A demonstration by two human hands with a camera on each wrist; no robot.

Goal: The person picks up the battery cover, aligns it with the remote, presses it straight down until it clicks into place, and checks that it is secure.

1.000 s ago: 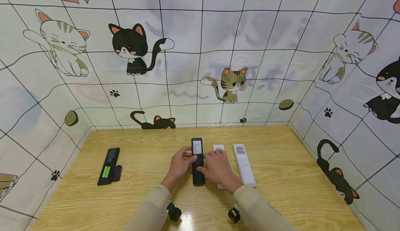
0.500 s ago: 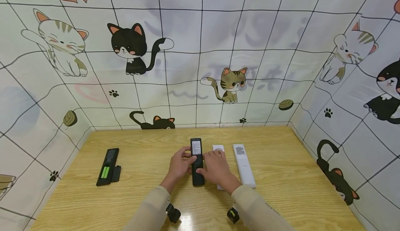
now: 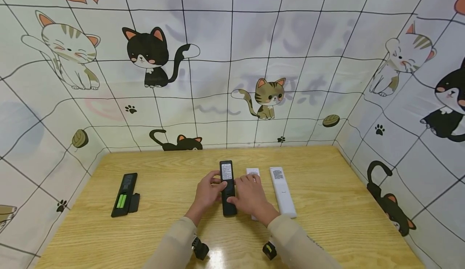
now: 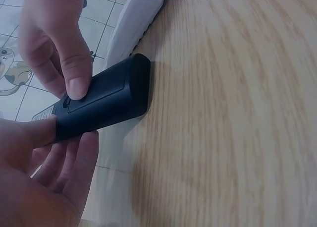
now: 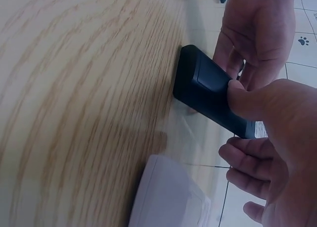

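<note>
A black remote control (image 3: 228, 192) stands back side up at the middle of the table, its white label at the far end. My left hand (image 3: 207, 192) grips it from the left, thumb on top and fingers along the side. From the right, my right hand (image 3: 250, 194) holds it too, with the thumb pressing on the battery cover (image 4: 106, 90) near its latch. The cover sits flush in the remote. In both wrist views the remote's near end is low at the wooden surface, and the labelled end is partly hidden by the hands.
Partly under my right hand lies a white remote control (image 3: 253, 171), with a second, longer white remote (image 3: 284, 194) to its right. At the left is another black remote (image 3: 128, 184) with green batteries (image 3: 121, 200) exposed and its cover (image 3: 134, 203) beside it. Patterned cloth walls enclose the table (image 3: 327, 220).
The head view has shifted slightly. Both hands keep the same hold on the black remote control, and its battery cover looks unchanged.
</note>
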